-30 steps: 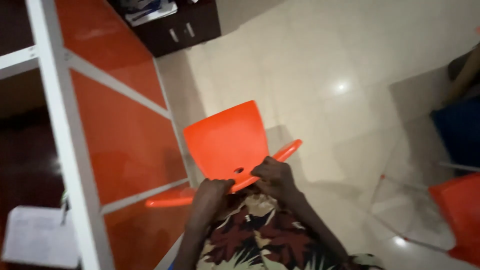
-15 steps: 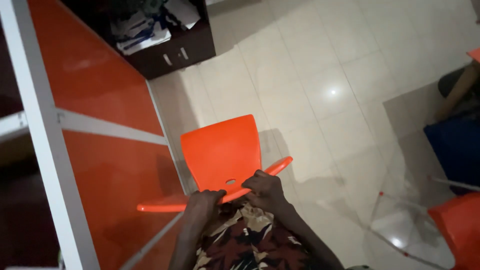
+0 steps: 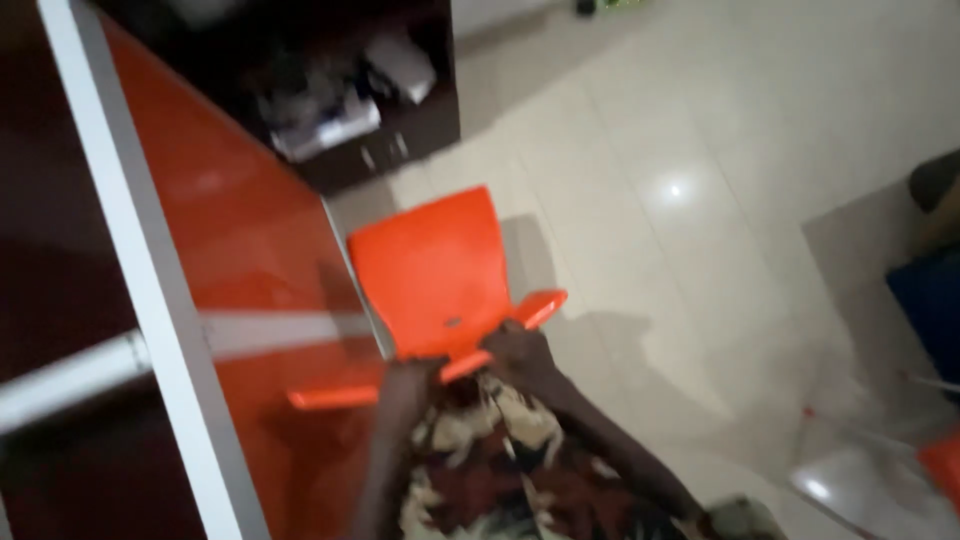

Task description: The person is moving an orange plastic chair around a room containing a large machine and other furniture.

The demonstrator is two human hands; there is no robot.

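A: Largest first: orange partition (image 3: pixel 240 270) left of my hands, pale tiled floor (image 3: pixel 700 150) right.

B: Step?

A: Carrying, I judge. Orange chair (image 3: pixel 440 275) just ahead; left hand (image 3: pixel 405 378) and right hand (image 3: pixel 515 350) curled on its back edge. Next needs a steady grip.

B: Containers?

A: Dark cabinet (image 3: pixel 400 130) beyond, papers inside, blurred.

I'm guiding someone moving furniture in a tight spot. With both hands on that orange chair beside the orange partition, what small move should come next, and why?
Probably ease the orange chair to the person's right, toward the bare tiled floor. Both the left hand and right hand grip its near edge, and its left side sits close against the orange partition, where it might scrape; the blur hides any gap.
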